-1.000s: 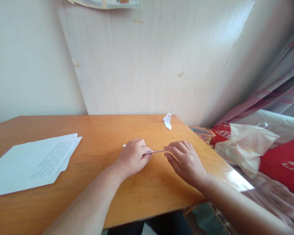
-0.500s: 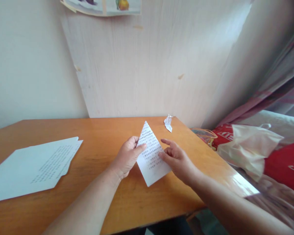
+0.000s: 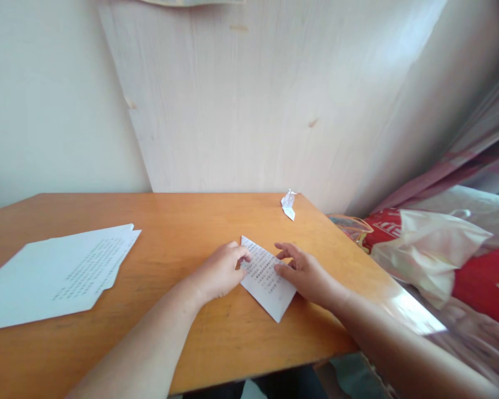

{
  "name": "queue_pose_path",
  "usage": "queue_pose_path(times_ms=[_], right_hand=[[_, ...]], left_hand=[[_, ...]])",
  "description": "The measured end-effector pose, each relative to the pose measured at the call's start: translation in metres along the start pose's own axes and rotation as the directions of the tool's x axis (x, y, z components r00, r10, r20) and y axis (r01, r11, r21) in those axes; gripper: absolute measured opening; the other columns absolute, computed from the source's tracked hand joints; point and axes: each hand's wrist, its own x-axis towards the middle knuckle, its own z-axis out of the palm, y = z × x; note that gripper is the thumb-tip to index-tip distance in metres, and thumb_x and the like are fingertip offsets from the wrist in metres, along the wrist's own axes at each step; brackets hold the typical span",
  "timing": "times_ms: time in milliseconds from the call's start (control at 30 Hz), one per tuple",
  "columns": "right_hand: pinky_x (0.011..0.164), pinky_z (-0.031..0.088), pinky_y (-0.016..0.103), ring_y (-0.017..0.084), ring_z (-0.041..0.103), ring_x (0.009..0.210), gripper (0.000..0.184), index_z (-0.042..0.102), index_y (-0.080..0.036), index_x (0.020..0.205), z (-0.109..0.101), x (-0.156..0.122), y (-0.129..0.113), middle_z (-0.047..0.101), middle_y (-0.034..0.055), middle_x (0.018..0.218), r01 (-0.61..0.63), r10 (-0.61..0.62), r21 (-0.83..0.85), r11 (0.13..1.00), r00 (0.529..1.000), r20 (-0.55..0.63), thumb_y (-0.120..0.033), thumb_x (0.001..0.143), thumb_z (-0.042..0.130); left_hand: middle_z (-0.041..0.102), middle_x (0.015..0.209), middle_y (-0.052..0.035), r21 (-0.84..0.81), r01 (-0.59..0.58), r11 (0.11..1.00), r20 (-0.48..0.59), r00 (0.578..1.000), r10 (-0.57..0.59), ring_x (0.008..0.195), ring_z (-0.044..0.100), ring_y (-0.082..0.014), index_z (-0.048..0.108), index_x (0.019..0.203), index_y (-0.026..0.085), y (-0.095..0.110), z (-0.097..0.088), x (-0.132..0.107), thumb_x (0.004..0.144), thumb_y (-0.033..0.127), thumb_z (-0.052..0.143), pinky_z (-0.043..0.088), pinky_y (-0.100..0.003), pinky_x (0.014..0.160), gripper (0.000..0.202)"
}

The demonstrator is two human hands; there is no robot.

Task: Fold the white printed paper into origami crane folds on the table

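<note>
Right hand (image 3: 311, 277) touches folded paper (image 3: 266, 284); white bag (image 3: 426, 249) has unclear contents.

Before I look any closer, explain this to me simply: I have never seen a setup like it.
There is no machine here. A camera worn on a person's head takes every picture, looking forward and down at two bare hands. The left hand and right hand are at opposite edges of a pointed, printed piece of paper; whether either one grips it firmly is hard to tell. Beneath is a wooden table. Loose sheets lie to the left, and a small folded paper figure sits near the far right corner. Beyond the right edge is a pale plastic bag.
</note>
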Motion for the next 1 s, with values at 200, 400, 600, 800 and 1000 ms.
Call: queue_pose_path(times_ms=[200,400,600,800,1000], right_hand=[[0.095,0.052,0.039,0.027,0.055,0.124,0.054,0.055,-0.030,0.135,-0.026,-0.030,-0.020,0.036,0.0085,0.156,0.247,-0.200,-0.224,0.943,0.956,0.214,-0.021,0.083,0.066],[0.111,0.043,0.045,0.024,0.044,0.139,0.058,0.053,-0.033,0.135,-0.037,-0.052,-0.023,0.030,0.0033,0.161,0.394,-0.288,-0.305,0.867,0.896,0.339,-0.008,0.083,0.056],[0.105,0.041,0.054,0.031,0.048,0.131,0.033,0.065,-0.029,0.121,-0.030,-0.047,-0.017,0.063,0.0054,0.135,0.496,-0.393,-0.565,0.659,0.868,0.304,-0.017,0.091,0.057],[0.093,0.043,0.045,0.026,0.060,0.101,0.021,0.070,-0.025,0.111,-0.027,-0.044,-0.033,0.071,0.0078,0.106,0.505,-0.362,-0.549,0.666,0.862,0.354,-0.025,0.094,0.059],[0.081,0.043,0.037,0.021,0.060,0.084,0.022,0.071,-0.024,0.088,-0.032,-0.031,-0.030,0.068,0.0048,0.086,0.458,-0.327,-0.430,0.778,0.880,0.345,-0.032,0.098,0.053]], left_hand=[[0.065,0.097,-0.0045,0.005,-0.023,1.000,0.083,0.996,0.022,0.091,0.062,-0.0204,0.072,0.093,0.022,0.001,-0.002,0.000,0.080,0.016,0.057,0.049,-0.031,0.081,0.021],[0.066,0.096,-0.0050,-0.026,0.008,1.000,0.098,0.995,-0.006,0.091,0.062,-0.0215,0.072,0.094,0.022,-0.001,-0.003,0.000,0.076,0.016,0.057,0.049,-0.031,0.080,0.024],[0.065,0.100,-0.0055,-0.048,0.033,0.998,0.118,0.993,-0.027,0.094,0.063,-0.0224,0.073,0.096,0.022,-0.002,-0.005,0.000,0.075,0.018,0.059,0.049,-0.032,0.081,0.026],[0.066,0.103,-0.0055,-0.111,0.052,0.992,0.156,0.987,-0.035,0.097,0.063,-0.0224,0.074,0.099,0.022,-0.002,-0.009,-0.001,0.075,0.017,0.058,0.049,-0.032,0.086,0.030],[0.066,0.102,-0.0050,-0.098,0.047,0.994,0.172,0.985,-0.030,0.095,0.064,-0.0216,0.074,0.100,0.023,0.000,-0.013,-0.002,0.074,0.018,0.059,0.049,-0.031,0.084,0.031]])
